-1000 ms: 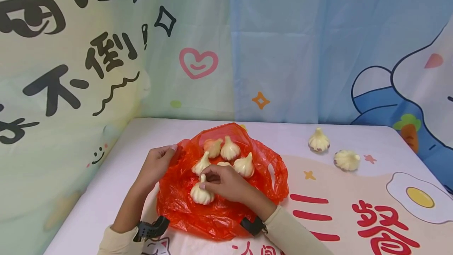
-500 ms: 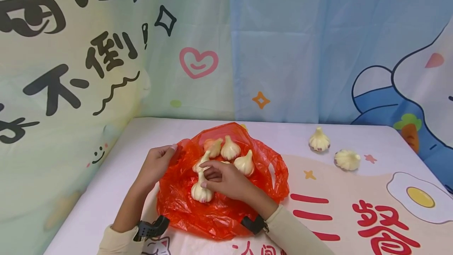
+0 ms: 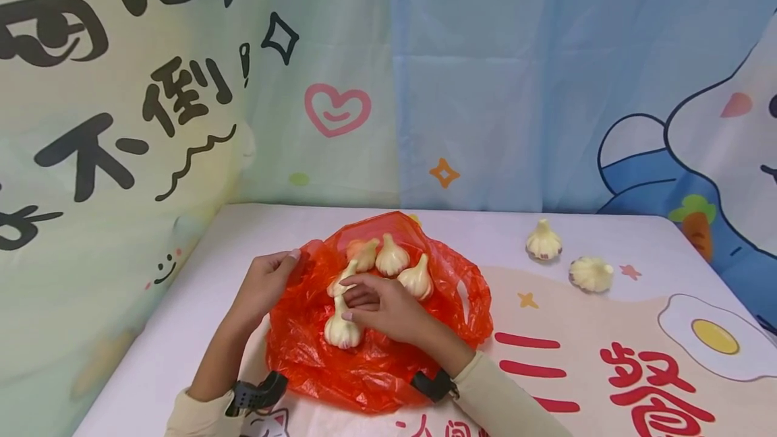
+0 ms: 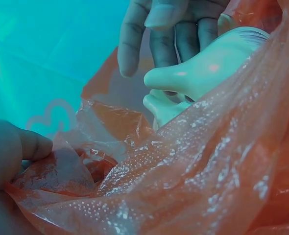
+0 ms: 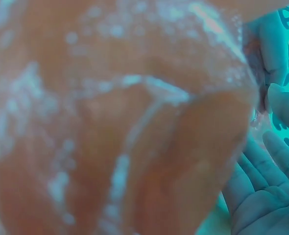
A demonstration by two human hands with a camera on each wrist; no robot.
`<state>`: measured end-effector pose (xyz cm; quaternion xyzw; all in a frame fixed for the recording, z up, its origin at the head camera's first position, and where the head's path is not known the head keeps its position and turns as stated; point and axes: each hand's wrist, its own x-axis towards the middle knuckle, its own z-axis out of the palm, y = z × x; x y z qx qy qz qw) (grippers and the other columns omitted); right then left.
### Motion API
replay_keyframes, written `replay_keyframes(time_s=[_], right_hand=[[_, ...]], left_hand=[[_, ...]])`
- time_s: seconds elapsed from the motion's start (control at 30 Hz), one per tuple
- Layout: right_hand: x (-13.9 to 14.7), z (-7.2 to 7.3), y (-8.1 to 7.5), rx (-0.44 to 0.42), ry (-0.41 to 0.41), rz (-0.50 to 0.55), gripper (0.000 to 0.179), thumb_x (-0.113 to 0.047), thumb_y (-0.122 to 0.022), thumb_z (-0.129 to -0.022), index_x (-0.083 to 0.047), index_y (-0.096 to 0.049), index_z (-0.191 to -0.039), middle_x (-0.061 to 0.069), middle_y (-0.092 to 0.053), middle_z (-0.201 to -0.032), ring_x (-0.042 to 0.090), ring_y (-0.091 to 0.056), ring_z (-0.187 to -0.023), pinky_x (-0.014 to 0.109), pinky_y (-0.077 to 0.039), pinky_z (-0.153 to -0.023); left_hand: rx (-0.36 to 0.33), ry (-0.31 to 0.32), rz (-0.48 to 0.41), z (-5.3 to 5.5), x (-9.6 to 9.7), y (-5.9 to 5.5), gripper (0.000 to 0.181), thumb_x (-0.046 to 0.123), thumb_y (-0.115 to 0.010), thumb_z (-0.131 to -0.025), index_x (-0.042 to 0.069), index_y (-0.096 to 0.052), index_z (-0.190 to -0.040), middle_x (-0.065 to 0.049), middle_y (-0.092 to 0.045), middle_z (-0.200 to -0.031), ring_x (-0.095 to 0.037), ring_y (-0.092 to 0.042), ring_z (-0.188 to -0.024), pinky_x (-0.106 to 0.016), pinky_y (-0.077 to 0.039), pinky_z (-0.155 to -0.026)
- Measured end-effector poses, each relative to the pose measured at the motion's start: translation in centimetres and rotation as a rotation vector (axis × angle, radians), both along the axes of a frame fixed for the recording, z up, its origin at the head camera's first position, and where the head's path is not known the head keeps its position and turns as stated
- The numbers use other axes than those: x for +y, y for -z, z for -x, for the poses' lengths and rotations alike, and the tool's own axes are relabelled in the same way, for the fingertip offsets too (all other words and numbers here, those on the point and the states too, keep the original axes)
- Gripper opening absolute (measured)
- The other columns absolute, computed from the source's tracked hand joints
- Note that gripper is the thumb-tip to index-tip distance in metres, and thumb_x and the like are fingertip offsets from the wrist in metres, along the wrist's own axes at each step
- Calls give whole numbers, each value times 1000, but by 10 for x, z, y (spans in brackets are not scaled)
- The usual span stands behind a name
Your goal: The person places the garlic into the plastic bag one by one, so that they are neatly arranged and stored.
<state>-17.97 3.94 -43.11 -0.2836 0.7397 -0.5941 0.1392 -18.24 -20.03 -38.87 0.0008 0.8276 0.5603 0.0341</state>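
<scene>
In the head view my left hand [image 3: 271, 283] pinches the left edge of a crumpled, see-through red plastic bag [image 3: 376, 376]. The thumb and a finger on that bag edge [image 4: 61, 169] also show in the left wrist view. My right hand [image 3: 388, 307] hovers over the bag's middle, fingers loosely spread beside the stem of the front garlic bulb [image 3: 343, 330]. From the left wrist view, this bulb's stem [image 4: 171, 78] points out below the fingers with no grip on it. Behind it are more garlic bulbs [image 3: 392, 256], one partly hidden by the right hand.
Two garlic bulbs lie outside the bag at the back right: one stem-up [image 3: 543, 240], one on its side [image 3: 591, 274]. The bag's loop handle [image 3: 479, 302] spreads to the right. A printed cloth covers the table [image 3: 546, 329], and a printed curtain [image 3: 473, 86] hangs behind.
My right fingers have loosened from the front bulb's stem and straightened, so more of the stem shows. The left hand stays on the bag edge. The head view has shifted slightly.
</scene>
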Motion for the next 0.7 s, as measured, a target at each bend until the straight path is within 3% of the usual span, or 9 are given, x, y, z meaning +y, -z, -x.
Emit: replay_keyframes(time_s=[0.2, 0.53, 0.7], right_hand=[[1, 1, 0, 5, 4, 67, 43, -9, -72, -89, 0, -57, -128, 9, -67, -112, 25, -65, -104, 28, -53, -86], [4, -2, -8, 54, 37, 97, 37, -12, -70, -91, -1, -60, -125, 6, -69, -109, 17, -66, -99, 28, -54, -85], [9, -1, -15, 43, 52, 113, 35, -10, -69, -91, -1, -61, -124, 7, -70, -107, 19, -67, -97, 29, -55, -81]], left_hand=[[-1, 0, 13, -1, 1, 3, 46, 39, -44, -104, 1, -69, -108, -14, -70, -100, -28, -67, -88, -36, -57, -78], [1, 0, 10, -2, 0, 5, 45, 37, -43, -104, 1, -69, -109, -14, -70, -100, -27, -68, -88, -36, -57, -78], [3, 0, 14, -1, 1, 5, 45, 37, -43, -104, 2, -70, -109, -13, -70, -99, -27, -68, -88, -36, -57, -78]])
